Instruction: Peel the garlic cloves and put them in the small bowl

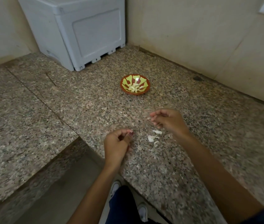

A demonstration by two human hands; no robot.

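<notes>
A small red-brown bowl (135, 78) with a green pattern stands on the granite counter (83, 101), and several peeled garlic cloves (134, 88) lie in it. My left hand (117, 143) hovers near the counter's front edge with its fingers curled, pinching something small and pale at its tips, seemingly a garlic clove (131, 132). To the right and a little farther back is my right hand (168, 120), motion-blurred. Its curled fingers pinch a faint whitish scrap that looks like garlic peel (148, 118). Both hands are well short of the bowl.
White garlic skins (154, 136) lie scattered on the counter between my hands. A grey plastic box (79, 33) fills the back corner against the walls. The counter has an L-shaped cut-out at the front left, with the floor and my shoes (141, 210) below.
</notes>
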